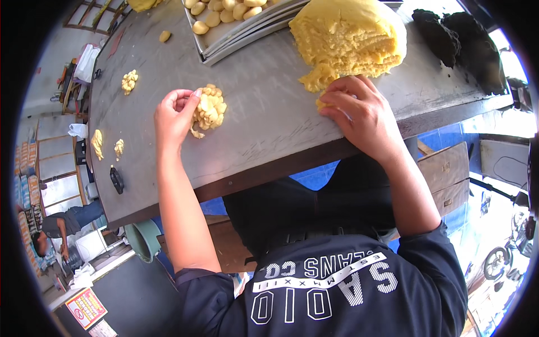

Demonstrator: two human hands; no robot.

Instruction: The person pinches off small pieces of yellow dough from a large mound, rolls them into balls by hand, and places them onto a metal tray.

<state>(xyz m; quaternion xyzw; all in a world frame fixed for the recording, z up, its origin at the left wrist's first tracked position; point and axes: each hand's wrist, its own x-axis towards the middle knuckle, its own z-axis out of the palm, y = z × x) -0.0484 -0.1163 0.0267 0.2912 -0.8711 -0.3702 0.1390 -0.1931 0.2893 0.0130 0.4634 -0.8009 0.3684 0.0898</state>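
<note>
On the grey tabletop, my left hand [176, 116] is at the left edge of a cluster of small pale-yellow pieces [210, 108], its thumb touching them. Its curled fingers are partly hidden, so I cannot tell if it grips a piece. My right hand [358, 113] pinches a small bit of yellow dough [321, 104] between thumb and fingers. That hand is just below a large mound of yellow dough [349, 38], whose near face is rough and torn. A crumbly lump [316, 79] spreads from the mound's lower left side.
Stacked metal trays [236, 46], the top one holding several dough balls [227, 12], lie beyond my hands. A single ball [165, 36], small clumps [129, 82] and a black object [116, 180] are on the left. Dark material [467, 46] lies far right. A person [63, 227] is at left.
</note>
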